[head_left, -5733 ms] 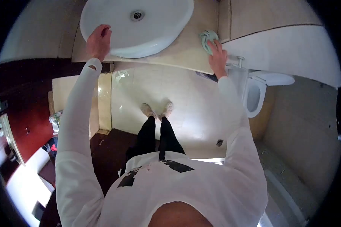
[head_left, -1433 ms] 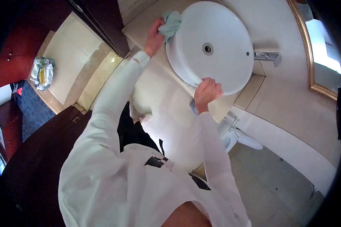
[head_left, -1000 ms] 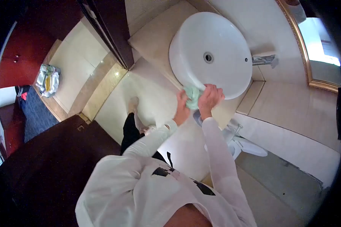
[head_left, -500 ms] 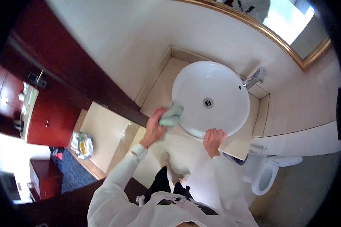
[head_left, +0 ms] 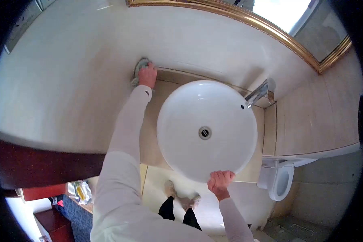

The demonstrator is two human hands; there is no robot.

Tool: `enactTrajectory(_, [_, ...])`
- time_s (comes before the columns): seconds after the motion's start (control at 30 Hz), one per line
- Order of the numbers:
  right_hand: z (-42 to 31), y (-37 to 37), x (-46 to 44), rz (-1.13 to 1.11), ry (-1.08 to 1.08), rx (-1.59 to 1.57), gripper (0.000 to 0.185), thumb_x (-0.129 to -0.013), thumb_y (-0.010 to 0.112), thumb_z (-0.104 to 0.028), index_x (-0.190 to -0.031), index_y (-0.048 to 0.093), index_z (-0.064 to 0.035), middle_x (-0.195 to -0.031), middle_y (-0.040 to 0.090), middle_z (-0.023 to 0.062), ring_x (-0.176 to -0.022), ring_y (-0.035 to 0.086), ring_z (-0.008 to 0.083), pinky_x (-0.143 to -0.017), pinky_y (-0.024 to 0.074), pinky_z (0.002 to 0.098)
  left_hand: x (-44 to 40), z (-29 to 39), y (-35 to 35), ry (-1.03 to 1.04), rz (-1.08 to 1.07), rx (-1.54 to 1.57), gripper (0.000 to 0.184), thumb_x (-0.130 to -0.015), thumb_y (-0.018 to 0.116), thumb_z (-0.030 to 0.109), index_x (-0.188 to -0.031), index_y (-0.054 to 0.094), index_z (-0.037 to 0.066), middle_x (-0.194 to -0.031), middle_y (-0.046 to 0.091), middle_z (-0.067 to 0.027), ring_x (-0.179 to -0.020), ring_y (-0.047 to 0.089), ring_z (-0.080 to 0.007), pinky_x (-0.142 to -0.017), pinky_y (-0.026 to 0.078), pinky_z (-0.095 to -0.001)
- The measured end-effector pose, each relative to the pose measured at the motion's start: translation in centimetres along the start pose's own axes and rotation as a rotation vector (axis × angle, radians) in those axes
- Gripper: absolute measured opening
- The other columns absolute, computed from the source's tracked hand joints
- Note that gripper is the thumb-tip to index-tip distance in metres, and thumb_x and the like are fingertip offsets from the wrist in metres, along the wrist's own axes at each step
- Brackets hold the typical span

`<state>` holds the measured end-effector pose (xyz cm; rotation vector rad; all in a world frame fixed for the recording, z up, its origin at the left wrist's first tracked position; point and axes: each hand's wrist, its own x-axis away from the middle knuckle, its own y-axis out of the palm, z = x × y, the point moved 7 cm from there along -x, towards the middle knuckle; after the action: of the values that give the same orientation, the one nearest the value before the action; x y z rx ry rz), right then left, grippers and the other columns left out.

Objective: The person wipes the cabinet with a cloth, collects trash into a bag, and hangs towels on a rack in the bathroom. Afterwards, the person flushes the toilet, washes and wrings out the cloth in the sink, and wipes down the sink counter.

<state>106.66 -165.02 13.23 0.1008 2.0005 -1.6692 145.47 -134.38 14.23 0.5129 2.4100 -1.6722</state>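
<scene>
My left hand [head_left: 148, 75] is closed on a pale green cloth [head_left: 137, 72], pressed at the back left corner of the beige counter [head_left: 149, 133], where it meets the wall. The round white basin [head_left: 189, 157] stands on the counter, with a dark drain [head_left: 205, 133] in its middle. Over the front rim of the basin, my right hand [head_left: 221, 181] rests with its fingers curled round the edge. A chrome faucet [head_left: 259, 93] stands behind the basin at the right.
A gold-framed mirror [head_left: 238, 18] hangs on the back wall. The white toilet [head_left: 281, 183] stands right of the counter. At lower left are a dark red door [head_left: 44, 165] and a plastic bag [head_left: 80, 191]. My feet are on the floor below the basin.
My left hand has moved with the cloth from the basin's left front side to the back left corner of the counter. My right hand stays on the front rim. The view has shifted.
</scene>
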Motion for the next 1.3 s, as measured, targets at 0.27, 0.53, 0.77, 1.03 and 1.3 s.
enactTrajectory(0.27, [0.5,1.3,0.1,-0.23,0.059,0.099,0.003,-0.06,0.047,-0.018,-0.057,0.047,-0.0184,-0.061,0.044,-0.0017,-0.072,0.041,0.0219,-0.069,0.0279,0.0402,7.4,0.4,2.2,-0.229,-0.271,-0.073,0.015,-0.072,0.062,0.013,-0.086,0.067,0.01,-0.104,0.051,-0.0096,-0.08,0.062,-0.0267,-0.059,0.053,-0.0372])
enactTrajectory(0.53, [-0.4,-1.0,-1.0,0.029,-0.013,-0.018,0.01,-0.068,0.049,-0.019,-0.063,0.055,-0.0118,-0.064,0.052,0.0024,-0.072,0.047,0.0248,-0.072,0.033,0.0401,19.9,-1.0,-2.6,-0.203,-0.388,0.119,0.022,-0.074,0.06,0.011,-0.095,0.059,0.008,-0.097,0.054,-0.0143,-0.079,0.063,-0.0269,-0.062,0.053,-0.0354])
enactTrajectory(0.77, [-0.3,-0.8,-1.2,-0.001,0.024,-0.007,0.017,-0.074,0.047,-0.021,-0.065,0.056,-0.0108,-0.07,0.055,0.0024,-0.078,0.047,0.0242,-0.075,0.0327,0.0398,30.2,-1.1,-7.4,-0.376,-0.431,0.321,0.017,-0.077,0.057,0.016,-0.09,0.06,0.007,-0.096,0.055,-0.0136,-0.09,0.058,-0.0289,-0.074,0.049,-0.0383])
enactTrajectory(1.03, [-0.2,-1.0,-1.9,-0.178,0.05,-0.145,0.022,-0.08,0.049,-0.026,-0.078,0.062,-0.009,-0.082,0.06,0.0058,-0.084,0.051,0.0262,-0.078,0.0351,0.0388,43.1,3.6,-13.2,-0.525,-0.435,1.55,0.077,-0.077,0.064,0.009,-0.138,0.017,0.002,-0.138,0.032,-0.0159,-0.126,0.033,-0.0241,-0.102,0.028,-0.0317])
enactTrajectory(1.3, [-6.7,-4.0,5.9,-0.319,0.916,-1.83,0.058,-0.089,0.036,-0.051,-0.133,0.034,-0.013,-0.124,0.048,0.0062,-0.108,0.047,0.0198,-0.091,0.0368,0.0356,44.7,11.5,-27.0,-0.637,-0.363,2.61,0.07,-0.078,0.065,0.022,-0.134,0.027,0.006,-0.127,0.043,-0.0114,-0.113,0.048,-0.0219,-0.092,0.042,-0.0334])
